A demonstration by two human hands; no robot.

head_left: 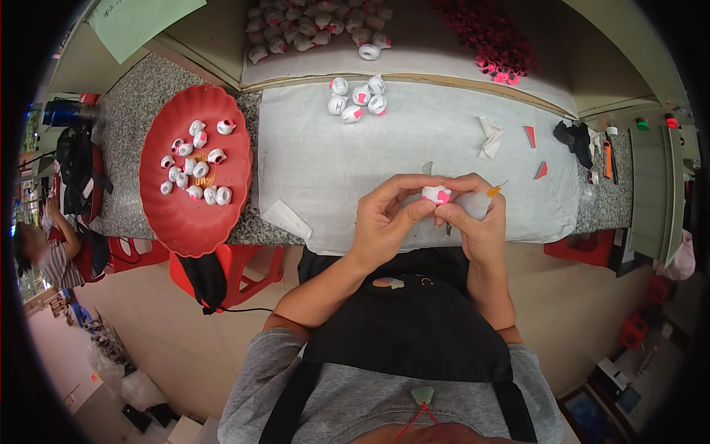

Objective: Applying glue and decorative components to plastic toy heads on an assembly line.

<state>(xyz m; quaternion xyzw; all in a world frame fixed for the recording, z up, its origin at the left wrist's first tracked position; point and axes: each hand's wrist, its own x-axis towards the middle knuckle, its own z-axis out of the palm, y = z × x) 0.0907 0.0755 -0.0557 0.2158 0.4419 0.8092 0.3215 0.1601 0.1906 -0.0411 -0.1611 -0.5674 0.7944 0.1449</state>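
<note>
In front of my chest, my left hand (381, 226) pinches a small white piece with a pink patch (436, 194) between thumb and fingers. The fingertips of my right hand (484, 229) also close on that piece. Tucked in the same right hand is a translucent squeeze bottle (473, 205) with an orange collar and a thin needle tip pointing away to the right. Both hands hover over the near edge of the white sheet (296, 163) on the bench. A thin metal tool, partly hidden by my hands, lies below them.
To the left, a red scalloped tray (157, 140) holds several similar pieces. More pieces (353, 111) cluster at the sheet's back, below a shelf with a white pile (318, 26) and pink parts (495, 44). Paper scraps, a black cloth (575, 140) and an orange cutter (608, 159) lie right.
</note>
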